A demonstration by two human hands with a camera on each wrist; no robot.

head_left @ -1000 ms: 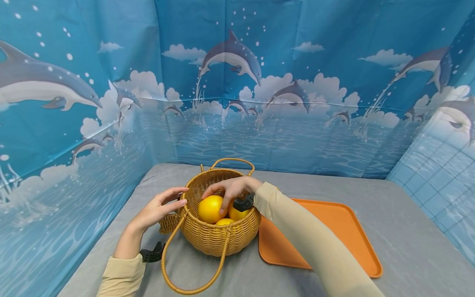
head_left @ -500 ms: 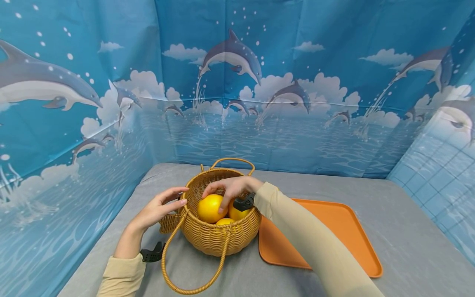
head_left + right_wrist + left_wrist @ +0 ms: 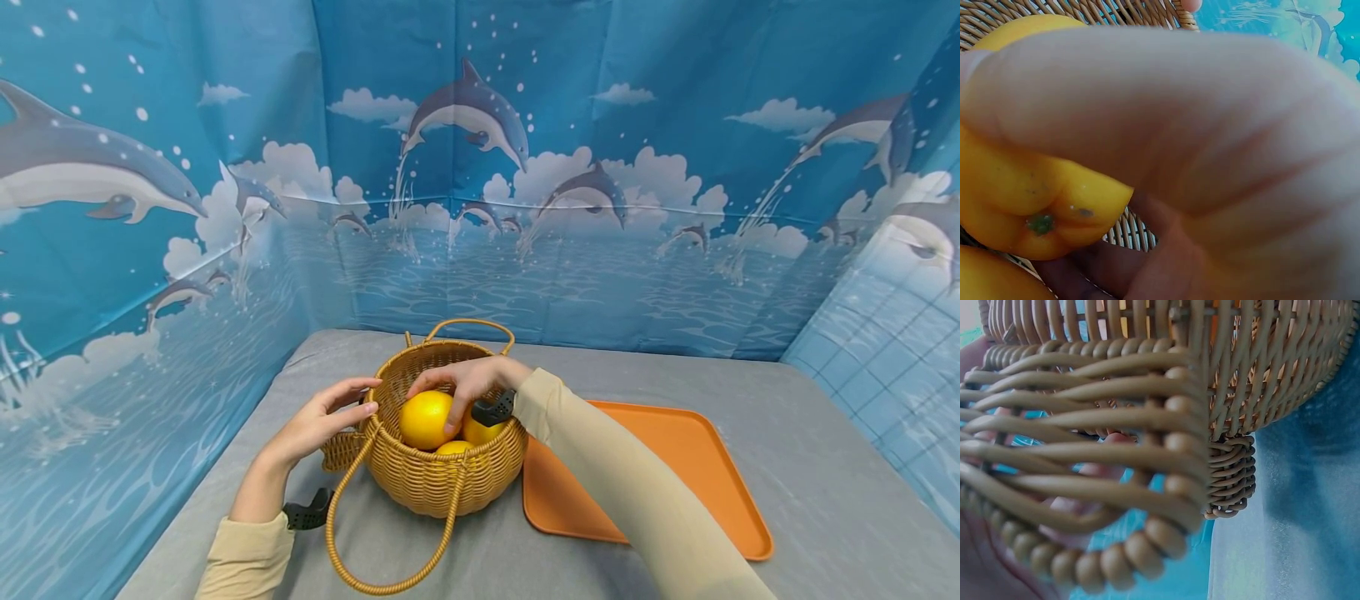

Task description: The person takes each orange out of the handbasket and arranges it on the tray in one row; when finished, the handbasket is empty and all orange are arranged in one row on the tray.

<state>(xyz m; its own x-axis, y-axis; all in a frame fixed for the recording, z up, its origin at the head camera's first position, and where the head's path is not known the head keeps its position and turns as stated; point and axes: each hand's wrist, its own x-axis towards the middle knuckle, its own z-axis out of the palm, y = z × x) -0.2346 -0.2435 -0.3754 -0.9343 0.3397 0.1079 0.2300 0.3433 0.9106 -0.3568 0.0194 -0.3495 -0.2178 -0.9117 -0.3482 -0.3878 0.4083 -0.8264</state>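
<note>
A round wicker basket [image 3: 442, 483] stands in the middle of the head view with several oranges in it. My right hand [image 3: 476, 385] reaches in over its right side, and its thumb and fingers grip the left orange [image 3: 424, 421]. In the right wrist view the thumb crosses in front of that orange [image 3: 1016, 203], whose green stem end shows. A second orange [image 3: 480, 432] lies partly hidden under this hand; another orange [image 3: 454, 448] shows at the front. My left hand [image 3: 318, 421] rests extended fingers against the basket's left rim, behind a woven side piece [image 3: 1085, 431].
One basket handle [image 3: 390, 588] hangs forward over the grey tabletop [image 3: 810, 467]; the other handle [image 3: 472, 322] stands up at the back. An orange tray [image 3: 675, 454] lies right of the basket, partly beneath the right sleeve. A dolphin-print curtain [image 3: 480, 250] encloses the table.
The gripped orange has turned and shifted very slightly within the basket. The left hand, basket and tray have not moved.
</note>
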